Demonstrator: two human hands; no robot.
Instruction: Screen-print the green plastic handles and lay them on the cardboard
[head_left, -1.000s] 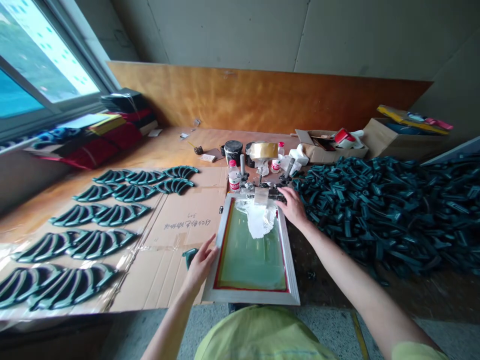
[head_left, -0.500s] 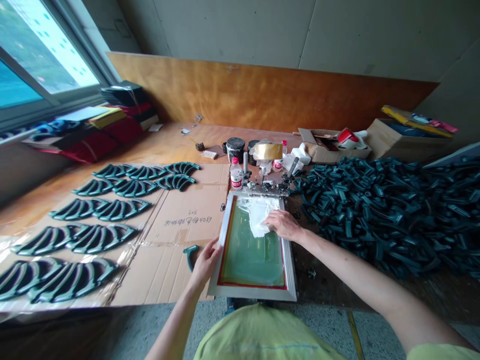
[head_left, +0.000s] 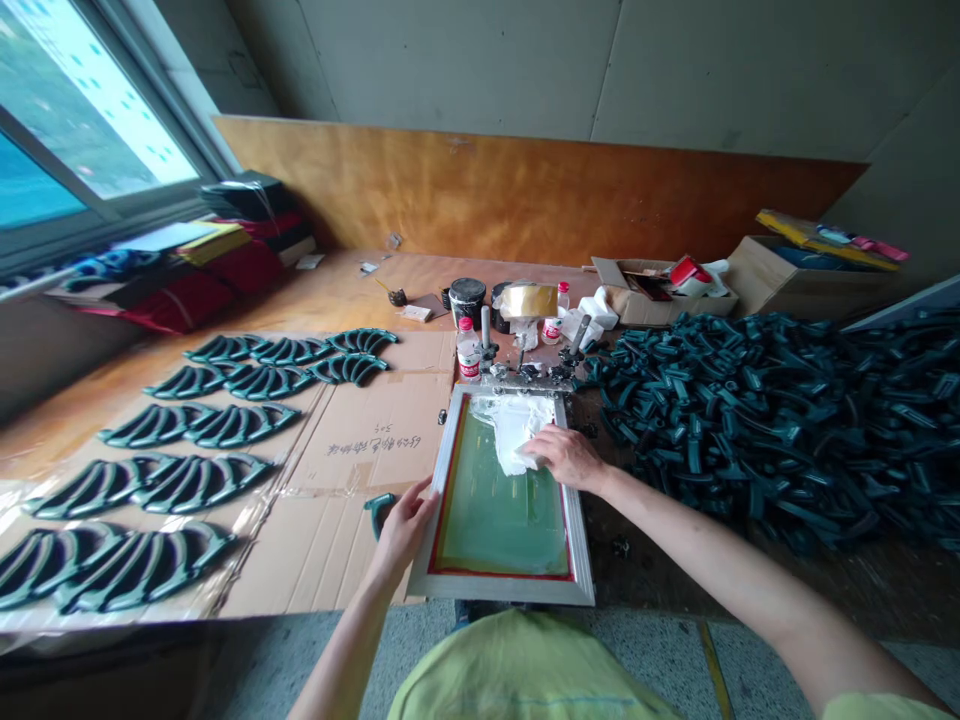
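A silk-screen frame with green mesh and a red inner border lies in front of me, its far end at a metal clamp. My left hand grips the frame's left side, fingers at its edge. In the closed fingers of my right hand is the edge of a white cloth, which lies crumpled over the far part of the mesh. The underside of the cloth is hidden. Just left of my left hand, a single dark green curved plastic part lies partly covered on the cardboard.
Rows of dark green curved parts cover the cardboard on the left. A large heap of them is on the right. Behind the frame stand a red-capped bottle, a black tub and tape. Boxes are farther back.
My right hand has shifted slightly down the mesh, with the cloth still in its fingers. My left hand stays on the frame's left side. The view has tilted a little.
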